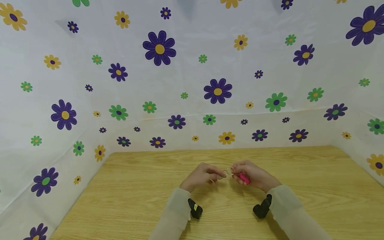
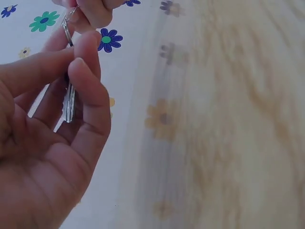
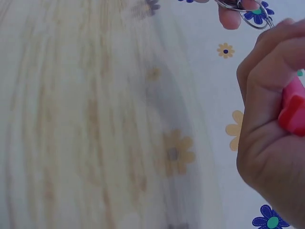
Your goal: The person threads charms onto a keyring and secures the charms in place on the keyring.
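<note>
Over the wooden table, my left hand (image 1: 201,176) pinches several silver keys (image 2: 69,102) by their upper ends, between thumb and fingers. Their blades point down into the palm in the left wrist view. A metal key ring (image 2: 67,32) rises from the pinch toward the other hand. My right hand (image 1: 253,176) holds a bright pink-red key fob (image 3: 293,114), its fingers curled around it and its rounded end showing. Fine metal links or rings stretch between the two hands; exactly how they join is too small to tell.
A light wooden table (image 1: 144,193) lies under both hands. White cloth (image 1: 186,73) printed with purple, green and yellow flowers hangs behind it and along both sides. Black cameras sit on the left wrist (image 1: 195,210) and right wrist (image 1: 262,207), below the pale sleeves.
</note>
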### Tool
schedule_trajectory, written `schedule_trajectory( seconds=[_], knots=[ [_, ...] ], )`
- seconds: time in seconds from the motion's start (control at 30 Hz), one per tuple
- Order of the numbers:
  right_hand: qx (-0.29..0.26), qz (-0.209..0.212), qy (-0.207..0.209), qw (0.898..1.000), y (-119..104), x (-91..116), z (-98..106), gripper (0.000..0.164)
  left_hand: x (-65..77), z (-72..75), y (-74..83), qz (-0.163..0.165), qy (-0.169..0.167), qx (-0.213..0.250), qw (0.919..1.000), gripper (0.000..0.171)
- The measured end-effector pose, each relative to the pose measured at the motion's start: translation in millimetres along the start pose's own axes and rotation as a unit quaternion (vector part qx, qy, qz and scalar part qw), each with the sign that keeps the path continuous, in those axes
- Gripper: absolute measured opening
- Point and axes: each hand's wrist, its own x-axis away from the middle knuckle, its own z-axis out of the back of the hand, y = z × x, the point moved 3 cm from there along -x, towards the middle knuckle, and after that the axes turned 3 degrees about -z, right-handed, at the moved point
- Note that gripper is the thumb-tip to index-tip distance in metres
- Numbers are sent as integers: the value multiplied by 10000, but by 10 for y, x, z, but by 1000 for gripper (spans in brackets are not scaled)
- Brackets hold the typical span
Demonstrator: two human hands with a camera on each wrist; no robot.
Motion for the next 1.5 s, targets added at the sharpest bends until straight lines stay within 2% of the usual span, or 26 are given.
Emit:
schedule_trajectory(
  seconds=[0.1, 0.2, 0.43, 0.53, 0.63, 0.8, 1.0, 1.3, 1.5],
  knots=[
    [22, 52, -168, 9998, -9, 6, -11, 20, 12, 1, -3, 159, 62, 185, 9997, 20],
    [87, -7, -86, 9999, -21, 10, -20, 22, 16, -6, 4, 267, 194, 321, 9989, 18],
    [377, -157, 338, 9986, -14, -4, -36, 24, -12, -32, 11, 545, 1104, 631, 9904, 16],
    [335, -164, 428, 9984, -1, -8, -40, 24, -15, -35, 13, 636, 1306, 802, 9861, 22],
    [332, -178, 542, 9978, 8, -12, -51, 24, -12, -33, 13, 685, 1350, 814, 9851, 24],
    [355, -202, 841, 9956, 9, -22, -91, 22, -8, -32, -1, 793, 1385, 581, 9855, 17],
    [169, -185, 1185, 9926, 32, -65, -112, 23, -10, -74, -10, 797, 1234, 447, 9881, 15],
    [545, -161, 991, 9935, -32, -49, -121, 19, 2, -56, 31, 713, 1272, 624, 9873, 16],
    [1114, -135, 1100, 9876, -64, -28, -138, 19, 14, -50, 29, 664, 1317, 507, 9878, 13]
  ],
)
